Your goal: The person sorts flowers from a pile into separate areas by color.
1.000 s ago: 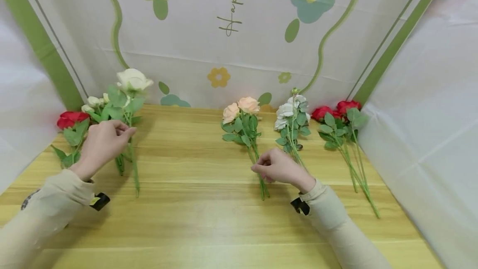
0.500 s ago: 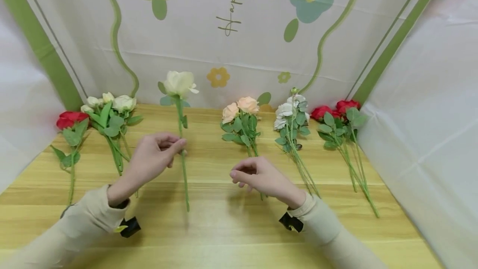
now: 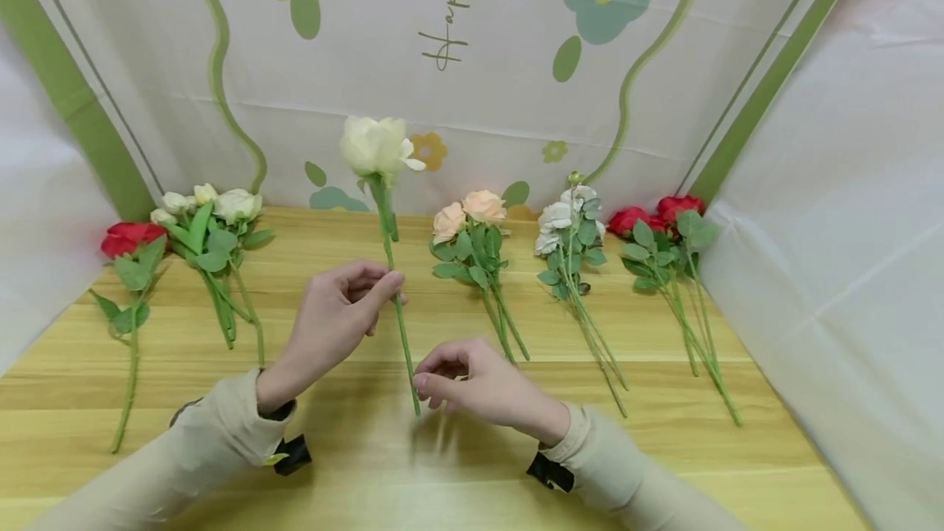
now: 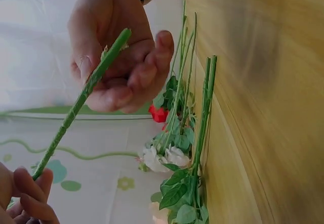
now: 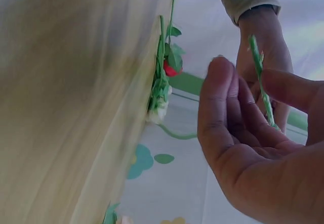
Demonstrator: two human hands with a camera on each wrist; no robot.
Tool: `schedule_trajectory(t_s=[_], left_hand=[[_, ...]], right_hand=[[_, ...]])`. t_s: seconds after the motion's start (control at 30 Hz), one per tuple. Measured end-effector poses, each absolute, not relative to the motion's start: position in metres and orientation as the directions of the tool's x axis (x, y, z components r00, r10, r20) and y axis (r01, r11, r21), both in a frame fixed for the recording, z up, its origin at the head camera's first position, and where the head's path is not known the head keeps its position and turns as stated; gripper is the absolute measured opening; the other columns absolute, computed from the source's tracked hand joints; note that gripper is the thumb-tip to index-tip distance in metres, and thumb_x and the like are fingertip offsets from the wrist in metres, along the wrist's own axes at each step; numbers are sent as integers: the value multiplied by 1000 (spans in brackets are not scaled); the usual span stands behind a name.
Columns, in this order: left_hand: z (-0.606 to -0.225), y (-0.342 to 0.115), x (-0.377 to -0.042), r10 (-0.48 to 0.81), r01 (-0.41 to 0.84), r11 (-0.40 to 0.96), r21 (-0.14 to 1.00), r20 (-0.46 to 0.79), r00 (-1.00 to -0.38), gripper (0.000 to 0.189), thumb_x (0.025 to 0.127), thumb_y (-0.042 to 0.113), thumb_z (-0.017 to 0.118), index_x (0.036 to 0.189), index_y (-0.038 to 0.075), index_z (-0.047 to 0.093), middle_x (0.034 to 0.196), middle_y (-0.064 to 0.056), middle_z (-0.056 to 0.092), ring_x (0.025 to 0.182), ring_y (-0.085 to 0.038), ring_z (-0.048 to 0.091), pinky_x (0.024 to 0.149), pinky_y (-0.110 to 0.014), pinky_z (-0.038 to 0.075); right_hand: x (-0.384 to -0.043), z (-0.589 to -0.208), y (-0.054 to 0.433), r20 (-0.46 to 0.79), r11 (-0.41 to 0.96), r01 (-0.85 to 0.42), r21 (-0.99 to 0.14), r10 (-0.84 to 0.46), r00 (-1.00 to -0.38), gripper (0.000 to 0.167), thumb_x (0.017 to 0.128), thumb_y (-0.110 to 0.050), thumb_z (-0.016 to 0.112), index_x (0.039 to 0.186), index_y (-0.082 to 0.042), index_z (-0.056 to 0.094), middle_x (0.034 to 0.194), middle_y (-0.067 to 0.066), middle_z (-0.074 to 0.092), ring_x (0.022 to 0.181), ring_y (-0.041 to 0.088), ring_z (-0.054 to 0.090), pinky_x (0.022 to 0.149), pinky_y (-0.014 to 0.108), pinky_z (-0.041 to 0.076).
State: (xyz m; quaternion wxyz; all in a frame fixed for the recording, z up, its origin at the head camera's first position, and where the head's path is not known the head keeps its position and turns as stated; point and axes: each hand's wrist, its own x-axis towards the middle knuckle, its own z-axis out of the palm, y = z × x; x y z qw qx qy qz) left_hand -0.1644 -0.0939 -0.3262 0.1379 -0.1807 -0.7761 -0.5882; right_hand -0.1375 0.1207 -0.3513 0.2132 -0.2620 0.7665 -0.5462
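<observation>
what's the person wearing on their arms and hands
Both hands, left hand and right hand, are bare, with no gloves or rings visible. Each arm wears a long beige sleeve ending at the wrist. A small black device is strapped under each wrist; the left one shows a yellow tag.

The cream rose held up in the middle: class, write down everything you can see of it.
The cream rose is a single full, pale bloom on a long, straight green stem that looks artificial, with a leaf or two just under the head. It stands nearly upright above the wooden table, head up, leaning slightly left. The left hand pinches the stem about midway. The right hand is by the stem's lower end, fingers loosely curled; whether it touches cannot be told.
</observation>
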Motion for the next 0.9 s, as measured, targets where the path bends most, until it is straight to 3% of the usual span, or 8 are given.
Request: schedule_trajectory(t_s=[0.1, 0.2, 0.37, 0.53, 0.73, 0.9], left_hand=[[-326, -92, -163, 85, 468, 244, 849, 462, -883, 10, 96, 10, 65, 94, 2, 71, 77, -8, 70, 41, -17, 46, 39, -26, 40], [-328, -94, -165, 75, 484, 259, 836, 483, -873, 12, 96, 15, 66, 93, 4, 71, 78, -5, 70, 41, -17, 47, 40, -27, 42], [-331, -101, -173, 121, 503, 328, 800, 493, -862, 19, 96, 28, 67, 94, 10, 71, 77, 3, 70, 43, -16, 53, 42, -29, 44], [-330, -115, -175, 206, 503, 404, 764, 460, -864, 21, 99, 30, 61, 98, 11, 70, 76, 3, 68, 48, -17, 56, 43, -31, 44], [-332, -143, -170, 259, 450, 553, 701, 369, -893, 21, 102, 26, 57, 94, 10, 69, 76, 3, 65, 52, -18, 58, 45, -30, 45], [-333, -162, -164, 265, 428, 632, 645, 340, -902, 20, 102, 23, 56, 93, 11, 68, 76, 3, 65, 53, -12, 58, 47, -30, 47]], right_hand=[[-135, -353, 115, -1, 239, -202, -950, -648, -762, 14, 95, -17, 67, 96, -4, 72, 81, 5, 69, 70, 20, 65, 62, 36, 55], [-132, -354, 111, 46, 229, -243, -943, -632, -774, 13, 95, -14, 68, 92, -2, 72, 75, 5, 68, 63, 18, 64, 56, 28, 53], [-130, -354, 104, 126, 291, -332, -897, -552, -824, 7, 93, -7, 69, 87, -5, 73, 67, -2, 65, 57, 18, 62, 51, 27, 52], [-138, -352, 99, 157, 382, -383, -841, -505, -849, 10, 92, -3, 68, 85, -6, 72, 65, 0, 64, 54, 17, 62, 48, 28, 50], [-163, -349, 93, 114, 477, -381, -792, -497, -860, 10, 92, -2, 68, 84, -3, 73, 65, 8, 66, 51, 13, 61, 47, 27, 49], [-186, -345, 85, -8, 495, -257, -830, -472, -881, 11, 93, 0, 65, 87, 8, 72, 72, 19, 67, 56, 25, 65, 52, 35, 55]])
